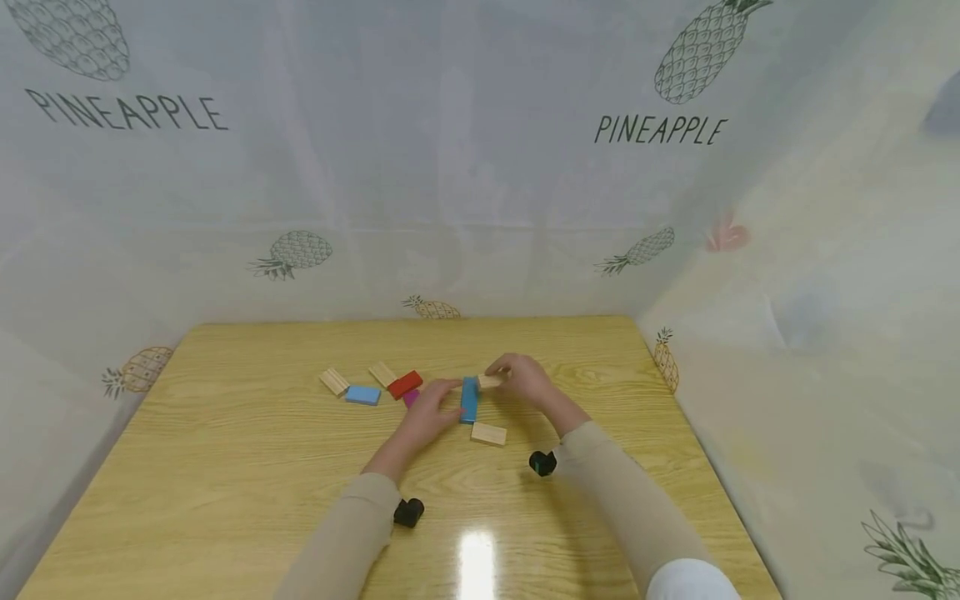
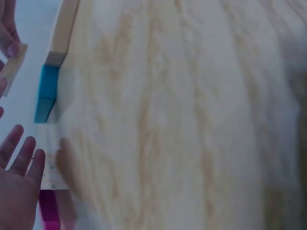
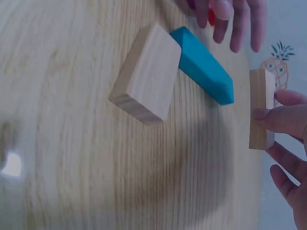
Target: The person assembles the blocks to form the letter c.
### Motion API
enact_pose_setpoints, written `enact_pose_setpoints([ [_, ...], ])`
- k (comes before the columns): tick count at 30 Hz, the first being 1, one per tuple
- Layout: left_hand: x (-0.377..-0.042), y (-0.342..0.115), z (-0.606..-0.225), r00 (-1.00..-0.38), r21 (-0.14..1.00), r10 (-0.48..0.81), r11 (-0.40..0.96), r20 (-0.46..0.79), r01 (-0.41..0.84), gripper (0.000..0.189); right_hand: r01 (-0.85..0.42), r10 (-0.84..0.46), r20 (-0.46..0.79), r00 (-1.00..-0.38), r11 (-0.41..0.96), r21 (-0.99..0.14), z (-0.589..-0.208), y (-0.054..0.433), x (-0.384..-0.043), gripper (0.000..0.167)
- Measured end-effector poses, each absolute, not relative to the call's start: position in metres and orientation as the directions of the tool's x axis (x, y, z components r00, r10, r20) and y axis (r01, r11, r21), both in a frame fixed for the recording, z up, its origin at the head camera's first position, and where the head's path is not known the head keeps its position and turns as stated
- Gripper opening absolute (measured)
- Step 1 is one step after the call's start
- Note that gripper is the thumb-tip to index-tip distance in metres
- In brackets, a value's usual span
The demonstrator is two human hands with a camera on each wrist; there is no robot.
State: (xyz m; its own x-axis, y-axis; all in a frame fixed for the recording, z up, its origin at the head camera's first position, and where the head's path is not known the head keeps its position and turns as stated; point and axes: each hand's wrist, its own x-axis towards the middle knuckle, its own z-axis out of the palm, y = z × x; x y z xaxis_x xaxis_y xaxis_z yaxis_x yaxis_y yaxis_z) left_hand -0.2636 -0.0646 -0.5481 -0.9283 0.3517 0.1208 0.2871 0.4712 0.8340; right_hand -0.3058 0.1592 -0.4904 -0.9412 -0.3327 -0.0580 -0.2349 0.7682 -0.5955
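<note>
My right hand (image 1: 522, 379) pinches a plain wooden block (image 3: 262, 109) between thumb and fingers, above the table near the far end of a blue block (image 1: 469, 400). The blue block lies lengthwise on the table, and a second plain wooden block (image 1: 489, 434) meets its near end at an angle. My left hand (image 1: 427, 414) is to the left of the blue block with its fingers spread, holding nothing. In the left wrist view, a small gap shows between the left fingers (image 2: 22, 155) and the blue block (image 2: 46, 93).
Left of my left hand lie a red block (image 1: 405, 384), a partly covered magenta block (image 1: 411, 398), a light blue block (image 1: 363, 395) and plain wooden blocks (image 1: 333, 382). The wooden table (image 1: 225, 467) meets a pineapple-print cloth (image 1: 480, 167) at its back and sides.
</note>
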Motion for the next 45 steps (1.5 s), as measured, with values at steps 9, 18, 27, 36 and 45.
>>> enact_pose_setpoints([
  [9, -0.271, -0.066, -0.563, -0.923, 0.811, 0.363, 0.497, 0.127, 0.307, 0.050, -0.233, -0.339, -0.074, -0.938, 0.774, -0.589, -0.492, 0.161, -0.321, 0.031],
  [18, -0.275, -0.059, -0.571, -0.909, 0.758, 0.397, 0.551, 0.129, 0.348, 0.046, -0.247, -0.344, -0.048, -0.938, 0.758, -0.604, -0.493, 0.167, -0.333, 0.028],
  [27, -0.274, -0.057, -0.570, -0.915, 0.714, 0.388, 0.610, 0.109, 0.344, 0.044, -0.241, -0.355, -0.072, -0.932, 0.757, -0.608, -0.511, 0.163, -0.345, 0.031],
  [36, -0.275, -0.059, -0.570, -0.912, 0.706, 0.394, 0.612, 0.117, 0.355, 0.044, -0.238, -0.340, -0.052, -0.939, 0.751, -0.616, -0.519, 0.163, -0.353, 0.031],
  [45, -0.273, -0.061, -0.568, -0.917, 0.710, 0.384, 0.615, 0.110, 0.343, 0.044, -0.209, -0.326, -0.072, -0.943, 0.744, -0.635, -0.523, 0.159, -0.357, 0.030],
])
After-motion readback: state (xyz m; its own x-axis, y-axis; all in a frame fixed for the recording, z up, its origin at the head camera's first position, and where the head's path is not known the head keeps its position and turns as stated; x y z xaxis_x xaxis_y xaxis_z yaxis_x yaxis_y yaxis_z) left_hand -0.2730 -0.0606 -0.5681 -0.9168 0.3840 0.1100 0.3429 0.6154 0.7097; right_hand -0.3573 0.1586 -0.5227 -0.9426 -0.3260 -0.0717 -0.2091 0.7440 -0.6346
